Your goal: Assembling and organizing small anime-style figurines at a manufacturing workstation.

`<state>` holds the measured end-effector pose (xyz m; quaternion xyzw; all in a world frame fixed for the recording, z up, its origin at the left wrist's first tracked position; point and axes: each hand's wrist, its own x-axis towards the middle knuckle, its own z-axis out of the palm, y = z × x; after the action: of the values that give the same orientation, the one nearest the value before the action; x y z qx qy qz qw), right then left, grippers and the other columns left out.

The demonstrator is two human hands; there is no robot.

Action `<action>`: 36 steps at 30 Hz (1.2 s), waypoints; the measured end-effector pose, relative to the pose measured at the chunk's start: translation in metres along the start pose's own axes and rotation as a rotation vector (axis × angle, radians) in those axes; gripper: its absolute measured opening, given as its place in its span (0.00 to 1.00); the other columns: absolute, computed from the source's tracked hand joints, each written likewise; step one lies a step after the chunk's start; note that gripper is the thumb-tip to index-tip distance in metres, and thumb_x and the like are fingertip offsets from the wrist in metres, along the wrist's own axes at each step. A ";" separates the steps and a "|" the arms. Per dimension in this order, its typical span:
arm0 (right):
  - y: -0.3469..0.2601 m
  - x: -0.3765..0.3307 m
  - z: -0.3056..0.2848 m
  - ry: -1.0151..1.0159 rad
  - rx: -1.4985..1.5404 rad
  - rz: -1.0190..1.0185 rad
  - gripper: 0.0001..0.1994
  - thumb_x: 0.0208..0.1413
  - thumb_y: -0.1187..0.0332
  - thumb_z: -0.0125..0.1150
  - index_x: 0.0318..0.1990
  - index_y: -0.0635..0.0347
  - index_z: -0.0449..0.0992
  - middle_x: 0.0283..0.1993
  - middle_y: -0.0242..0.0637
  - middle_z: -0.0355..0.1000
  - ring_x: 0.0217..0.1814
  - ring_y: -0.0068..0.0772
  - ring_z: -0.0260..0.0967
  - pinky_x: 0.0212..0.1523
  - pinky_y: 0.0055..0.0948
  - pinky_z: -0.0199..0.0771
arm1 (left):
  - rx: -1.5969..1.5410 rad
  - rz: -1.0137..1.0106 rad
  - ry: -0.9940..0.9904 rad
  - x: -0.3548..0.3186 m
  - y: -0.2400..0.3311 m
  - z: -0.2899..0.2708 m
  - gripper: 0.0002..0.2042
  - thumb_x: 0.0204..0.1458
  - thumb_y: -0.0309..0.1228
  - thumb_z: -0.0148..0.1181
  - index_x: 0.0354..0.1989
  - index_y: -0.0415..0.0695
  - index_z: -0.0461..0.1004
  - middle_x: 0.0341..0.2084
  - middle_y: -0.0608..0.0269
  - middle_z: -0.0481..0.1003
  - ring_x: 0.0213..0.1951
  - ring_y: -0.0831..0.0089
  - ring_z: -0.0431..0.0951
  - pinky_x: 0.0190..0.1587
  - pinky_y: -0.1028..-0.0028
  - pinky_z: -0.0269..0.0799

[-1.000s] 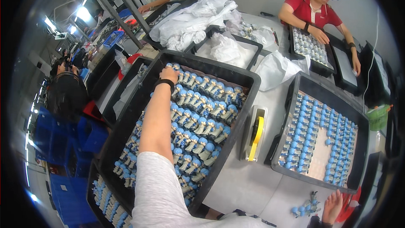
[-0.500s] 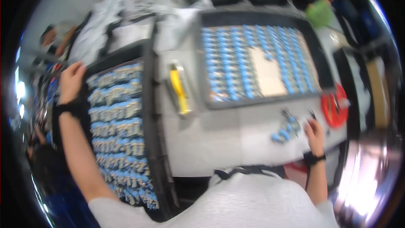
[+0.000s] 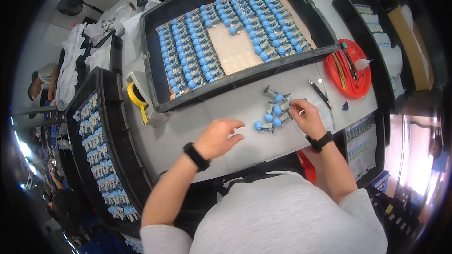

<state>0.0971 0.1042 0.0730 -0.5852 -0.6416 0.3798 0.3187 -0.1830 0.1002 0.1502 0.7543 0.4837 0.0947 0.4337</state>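
A small cluster of blue-headed figurines [image 3: 269, 118] with grey bodies lies on the white tabletop. At the right edge of this cluster, my right hand [image 3: 308, 116] has its fingers pinched together on one of the figurines, partly hidden by the fingertips. My left hand [image 3: 218, 138] hovers over the table left of the cluster, thumb and fingers apart, holding nothing. Beyond the hands stands a black tray [image 3: 245, 81] with rows of the same figurines [image 3: 192, 47]. A bare patch of its pale lining [image 3: 233, 49] shows between the rows.
At the left stands a black crate [image 3: 123, 146] of more figurines. Yellow tape [image 3: 137, 97] sits in a dispenser near the big tray. To the right are a black pen-like tool [image 3: 320, 94], a red dish [image 3: 340, 81] holding tools, and a white bottle [image 3: 361, 64].
My left hand has left the rim of the left crate and come over the table. The right hand has moved left to the figurine cluster. The view has turned rightward.
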 end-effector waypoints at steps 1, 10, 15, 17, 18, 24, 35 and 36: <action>-0.005 0.002 -0.002 -0.032 0.023 -0.046 0.12 0.43 0.76 0.59 0.39 0.63 0.72 0.29 0.39 0.71 0.28 0.29 0.68 0.28 0.23 0.67 | -0.041 -0.026 0.028 0.012 -0.009 0.028 0.14 0.41 0.24 0.60 0.40 0.39 0.71 0.33 0.55 0.73 0.33 0.64 0.73 0.34 0.71 0.70; -0.016 -0.017 0.014 -0.442 0.076 -0.214 0.16 0.40 0.76 0.61 0.41 0.59 0.71 0.37 0.39 0.69 0.34 0.37 0.69 0.33 0.28 0.71 | -0.508 -0.303 0.221 0.033 -0.035 0.110 0.18 0.41 0.16 0.56 0.43 0.41 0.69 0.39 0.58 0.71 0.44 0.68 0.71 0.47 0.73 0.67; -0.022 -0.023 0.008 -0.422 0.100 -0.318 0.21 0.38 0.75 0.64 0.44 0.58 0.70 0.39 0.37 0.69 0.40 0.36 0.65 0.35 0.28 0.68 | -0.961 -0.230 0.268 0.014 -0.006 0.101 0.20 0.44 0.15 0.55 0.48 0.38 0.63 0.43 0.56 0.69 0.46 0.72 0.69 0.49 0.75 0.67; -0.029 -0.026 0.001 -0.386 0.116 -0.362 0.22 0.37 0.74 0.65 0.45 0.58 0.70 0.38 0.37 0.69 0.39 0.35 0.65 0.34 0.27 0.68 | -1.102 -0.138 0.306 0.011 0.000 0.100 0.23 0.45 0.14 0.53 0.52 0.38 0.59 0.46 0.54 0.67 0.48 0.70 0.69 0.49 0.74 0.68; -0.033 -0.027 -0.003 -0.343 0.130 -0.398 0.23 0.37 0.74 0.66 0.46 0.58 0.69 0.38 0.36 0.70 0.37 0.33 0.64 0.33 0.27 0.67 | -1.099 -0.138 0.315 0.009 0.000 0.102 0.23 0.45 0.14 0.53 0.52 0.38 0.59 0.46 0.54 0.67 0.48 0.70 0.69 0.49 0.74 0.68; -0.054 -0.037 -0.028 -0.281 0.233 -0.373 0.24 0.36 0.75 0.67 0.45 0.60 0.69 0.36 0.33 0.70 0.36 0.29 0.64 0.32 0.24 0.66 | -1.348 -0.019 0.341 0.013 0.013 0.121 0.25 0.46 0.16 0.54 0.54 0.39 0.57 0.47 0.52 0.66 0.49 0.67 0.69 0.50 0.72 0.67; -0.039 -0.044 -0.034 -0.329 0.870 0.170 0.15 0.51 0.71 0.58 0.45 0.69 0.69 0.37 0.38 0.70 0.36 0.23 0.68 0.37 0.21 0.71 | -1.423 0.007 0.365 0.017 0.050 0.120 0.18 0.56 0.25 0.45 0.56 0.39 0.60 0.49 0.55 0.67 0.47 0.71 0.69 0.47 0.73 0.66; -0.040 -0.043 -0.037 -0.388 0.896 0.237 0.14 0.53 0.71 0.55 0.45 0.70 0.68 0.37 0.39 0.71 0.37 0.24 0.69 0.39 0.22 0.72 | -1.422 0.011 0.368 0.017 0.052 0.119 0.18 0.56 0.25 0.45 0.56 0.39 0.60 0.49 0.55 0.67 0.47 0.71 0.69 0.47 0.73 0.66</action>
<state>0.1132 0.0651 0.1276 -0.3785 -0.3921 0.7533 0.3681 -0.0738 0.0392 0.1119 0.2651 0.3664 0.5128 0.7297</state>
